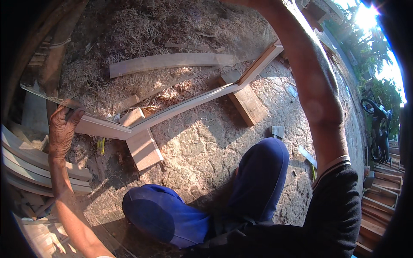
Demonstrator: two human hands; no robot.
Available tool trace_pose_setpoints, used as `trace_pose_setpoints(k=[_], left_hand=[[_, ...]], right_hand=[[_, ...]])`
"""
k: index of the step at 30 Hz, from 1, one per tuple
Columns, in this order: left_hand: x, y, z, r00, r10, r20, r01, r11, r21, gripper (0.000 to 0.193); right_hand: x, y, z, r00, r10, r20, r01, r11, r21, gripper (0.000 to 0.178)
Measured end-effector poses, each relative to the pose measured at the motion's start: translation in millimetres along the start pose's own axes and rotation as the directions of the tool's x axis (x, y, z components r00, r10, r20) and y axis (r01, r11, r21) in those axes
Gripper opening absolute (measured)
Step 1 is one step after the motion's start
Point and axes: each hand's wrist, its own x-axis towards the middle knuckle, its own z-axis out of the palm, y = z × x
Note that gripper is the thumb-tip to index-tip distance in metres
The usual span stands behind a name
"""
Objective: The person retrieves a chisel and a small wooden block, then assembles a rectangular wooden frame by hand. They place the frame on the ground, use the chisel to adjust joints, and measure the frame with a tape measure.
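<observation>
A wooden window frame [180, 107] is propped off the ground on wood blocks. What looks like a clear glass pane [41, 93] lies over its far side, with its edge showing at the left. My left hand [62, 129] is closed at the frame's left end, thumb and fingers pinching the pane's edge. The wood block [144, 152] under the near corner is close to this hand. My right forearm [312, 81] reaches far forward over the frame's right end. The right hand itself is cut off by the upper edge.
Wood shavings [142, 30] cover the ground beyond the frame, around a curved board [167, 63]. Another block [245, 103] supports the frame's right part. Curved wooden pieces [38, 165] are stacked at the left. My bent knees [262, 172] are close in front; a motorbike [380, 124] stands far right.
</observation>
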Motion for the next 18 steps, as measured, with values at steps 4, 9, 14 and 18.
trace_pose_setpoints(k=[4,9,14,18], left_hand=[[-1,-1,2,0.996,-0.081,0.021,0.083,0.988,-0.131,0.015],[-4,-3,3,0.998,-0.055,-0.027,0.053,0.996,-0.074,0.018],[-3,-2,4,0.999,-0.039,-0.008,0.038,0.992,-0.117,0.018],[-1,-3,7,0.999,0.015,-0.043,-0.027,0.958,-0.286,0.014]], right_hand=[[13,-19,-2,0.974,0.15,0.173,-0.161,0.985,0.054,0.051],[28,-40,-9,0.749,0.461,0.476,-0.432,0.884,-0.177,0.068],[6,-27,8,0.959,0.204,0.199,-0.212,0.977,0.02,0.069],[-9,-20,13,0.963,0.236,0.131,-0.231,0.971,-0.054,0.071]])
